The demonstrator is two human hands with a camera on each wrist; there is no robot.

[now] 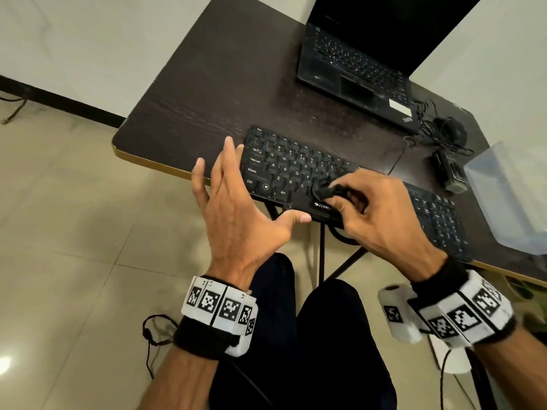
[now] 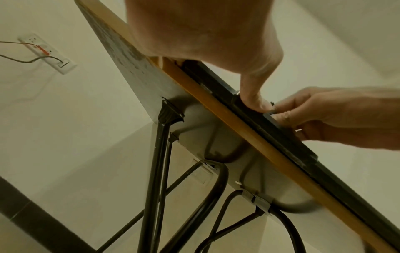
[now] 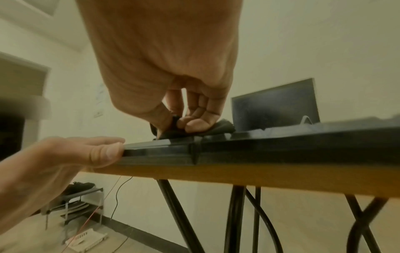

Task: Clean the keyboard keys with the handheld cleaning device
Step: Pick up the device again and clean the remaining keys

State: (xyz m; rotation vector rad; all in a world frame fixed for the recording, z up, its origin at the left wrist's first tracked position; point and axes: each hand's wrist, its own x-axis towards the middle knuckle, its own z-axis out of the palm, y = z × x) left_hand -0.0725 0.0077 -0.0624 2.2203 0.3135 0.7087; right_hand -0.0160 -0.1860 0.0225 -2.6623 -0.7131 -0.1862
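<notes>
Right hand (image 1: 381, 214) pinches small black cleaning device (image 1: 328, 190), tip on keyboard (image 1: 284, 170) keys just past fingertips. Left hand (image 1: 236, 214) fingers spread, thumb braces keyboard front edge. Risk: keyboard overhangs table (image 1: 207, 93) edge; hard stroke could tip it, or device slips.

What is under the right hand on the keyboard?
The right hand pinches a small black cleaning device against the keyboard keys. The keys beneath hand and device are covered.
</notes>
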